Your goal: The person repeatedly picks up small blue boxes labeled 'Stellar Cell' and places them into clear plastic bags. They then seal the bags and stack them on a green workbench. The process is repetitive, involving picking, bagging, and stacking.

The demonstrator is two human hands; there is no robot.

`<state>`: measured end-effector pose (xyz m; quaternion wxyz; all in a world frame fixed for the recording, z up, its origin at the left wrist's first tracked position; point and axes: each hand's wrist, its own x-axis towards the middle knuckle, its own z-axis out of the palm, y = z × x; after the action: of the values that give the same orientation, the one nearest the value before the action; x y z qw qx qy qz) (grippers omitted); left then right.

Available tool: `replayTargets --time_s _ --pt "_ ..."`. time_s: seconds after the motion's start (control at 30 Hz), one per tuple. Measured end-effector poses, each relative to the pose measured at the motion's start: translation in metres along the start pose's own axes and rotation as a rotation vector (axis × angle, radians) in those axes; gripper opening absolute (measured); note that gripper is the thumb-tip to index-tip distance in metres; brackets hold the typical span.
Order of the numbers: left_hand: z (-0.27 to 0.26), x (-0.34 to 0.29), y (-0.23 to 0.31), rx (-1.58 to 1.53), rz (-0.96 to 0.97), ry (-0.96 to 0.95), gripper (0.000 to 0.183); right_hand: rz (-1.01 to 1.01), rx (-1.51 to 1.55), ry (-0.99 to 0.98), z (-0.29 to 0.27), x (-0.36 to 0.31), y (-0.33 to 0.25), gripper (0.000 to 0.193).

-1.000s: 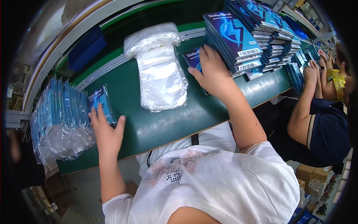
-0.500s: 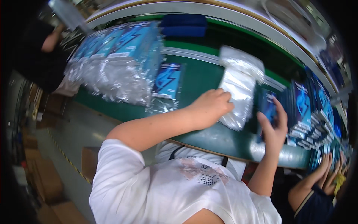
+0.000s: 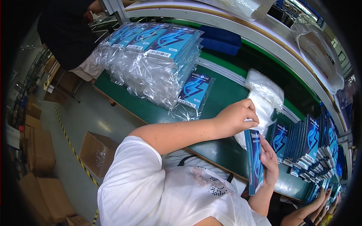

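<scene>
My right hand [image 3: 269, 162] grips a slim blue box [image 3: 255, 162], held upright on its narrow edge with its printed face turned to the right. Just above the box's top end, the fingers of my left hand [image 3: 239, 117] are pinched together; what is between them is too small to tell. Behind and under that hand lies a stack of clear plastic bags [image 3: 260, 105], partly covered by the hand and the box. Left of it on the green table [image 3: 220, 90], one blue box in a clear bag [image 3: 195, 90] lies flat.
A tall pile of bagged blue boxes [image 3: 151, 64] stands at the left. Unbagged boxes [image 3: 311, 139] stand in rows at the right, near another person's hands [image 3: 320, 203]. A dark blue bin [image 3: 220, 39] sits behind. An open carton [image 3: 96, 152] is on the floor.
My right hand has brought a box from the right-hand rows to my left hand. My left fingers have lifted from the bag stack. The view has shifted, so the whole scene sits lower.
</scene>
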<state>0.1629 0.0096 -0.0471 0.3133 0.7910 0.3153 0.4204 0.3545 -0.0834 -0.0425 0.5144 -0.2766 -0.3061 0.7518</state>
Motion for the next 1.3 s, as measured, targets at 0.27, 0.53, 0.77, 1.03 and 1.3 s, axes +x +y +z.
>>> replayTargets --time_s 0.27,0.53,0.77,1.03,1.3 --pt "-0.013 0.002 0.0 -0.488 -0.555 -0.053 0.013 -0.014 -0.036 0.147 -0.006 0.016 0.001 0.057" --pt "-0.012 -0.001 0.009 0.074 -0.141 -0.186 0.023 -0.135 -0.267 0.421 -0.005 0.012 0.008 0.049" --pt "-0.004 -0.008 0.013 -0.482 -0.488 -0.136 0.03 -0.346 -0.107 0.55 0.006 0.008 0.012 0.017" --pt "0.017 -0.002 0.023 -1.236 -0.574 0.028 0.027 -0.232 -0.459 0.446 -0.003 0.006 0.01 0.034" --pt "0.014 -0.014 0.055 -1.233 -0.631 -0.326 0.039 -0.918 -1.117 0.419 0.013 0.003 -0.019 0.051"
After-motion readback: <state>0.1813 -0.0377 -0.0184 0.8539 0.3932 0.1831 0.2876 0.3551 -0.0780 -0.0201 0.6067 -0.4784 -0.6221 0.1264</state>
